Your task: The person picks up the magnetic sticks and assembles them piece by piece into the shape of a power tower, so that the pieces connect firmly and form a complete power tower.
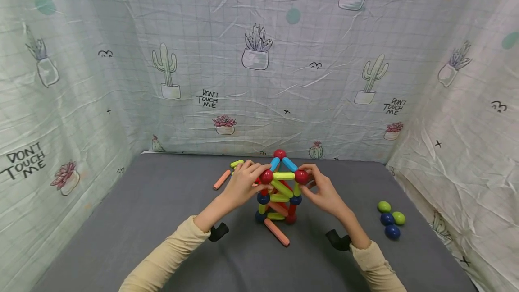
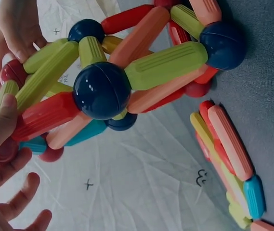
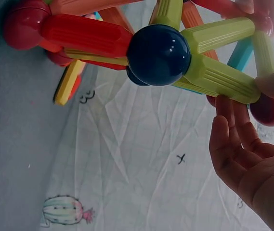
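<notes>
A tower of ribbed magnetic rods and balls stands on the grey table, with navy balls (image 2: 103,90) and red balls at its joints. My left hand (image 1: 242,184) pinches the red ball (image 1: 266,176) at the tower's upper left corner between thumb and fingers. At the upper right corner, my right hand (image 1: 325,193) grips another red ball (image 3: 269,110). A lime rod (image 1: 284,176) spans these two balls. Two light-blue rods (image 1: 289,164) slope up from the corners to a single red ball (image 1: 279,154) on top. Fingers hide parts of the corner balls.
An orange rod (image 1: 277,232) lies in front of the tower's base. Loose rods (image 2: 230,142) in several colours lie behind and to the left. Several lime and navy balls (image 1: 392,232) sit at the table's right side. Printed cloth (image 1: 259,93) surrounds the table.
</notes>
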Motion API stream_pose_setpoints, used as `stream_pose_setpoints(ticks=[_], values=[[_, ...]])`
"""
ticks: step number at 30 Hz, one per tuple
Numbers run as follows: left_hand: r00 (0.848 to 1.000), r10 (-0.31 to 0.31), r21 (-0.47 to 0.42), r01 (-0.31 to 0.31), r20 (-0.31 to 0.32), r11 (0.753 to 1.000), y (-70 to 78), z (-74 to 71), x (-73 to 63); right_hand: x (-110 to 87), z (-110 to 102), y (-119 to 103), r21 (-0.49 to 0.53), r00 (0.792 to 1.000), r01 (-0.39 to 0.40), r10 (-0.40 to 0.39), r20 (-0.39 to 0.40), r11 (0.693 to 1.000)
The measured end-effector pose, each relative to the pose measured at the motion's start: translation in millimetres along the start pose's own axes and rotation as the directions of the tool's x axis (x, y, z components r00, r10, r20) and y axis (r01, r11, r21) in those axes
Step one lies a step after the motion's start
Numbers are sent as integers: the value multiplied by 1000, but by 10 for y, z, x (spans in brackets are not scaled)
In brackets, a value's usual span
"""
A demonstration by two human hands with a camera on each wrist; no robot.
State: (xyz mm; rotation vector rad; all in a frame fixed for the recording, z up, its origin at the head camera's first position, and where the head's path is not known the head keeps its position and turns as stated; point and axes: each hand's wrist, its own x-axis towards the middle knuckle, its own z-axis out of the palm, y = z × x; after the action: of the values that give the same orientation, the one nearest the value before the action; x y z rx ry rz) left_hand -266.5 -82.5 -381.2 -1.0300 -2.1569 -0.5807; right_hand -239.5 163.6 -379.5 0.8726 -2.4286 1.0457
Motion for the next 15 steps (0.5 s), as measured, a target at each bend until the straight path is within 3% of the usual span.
stream_pose_setpoints(ticks=[9, 15], values=[[999, 43, 21, -44, 19, 999, -65, 80, 23, -35, -57, 23, -16, 1000, -11, 10, -6, 1000], [996, 29, 48, -34, 87, 998, -266, 92, -96, -32, -69, 23, -18, 1000, -23, 23, 8, 1000]])
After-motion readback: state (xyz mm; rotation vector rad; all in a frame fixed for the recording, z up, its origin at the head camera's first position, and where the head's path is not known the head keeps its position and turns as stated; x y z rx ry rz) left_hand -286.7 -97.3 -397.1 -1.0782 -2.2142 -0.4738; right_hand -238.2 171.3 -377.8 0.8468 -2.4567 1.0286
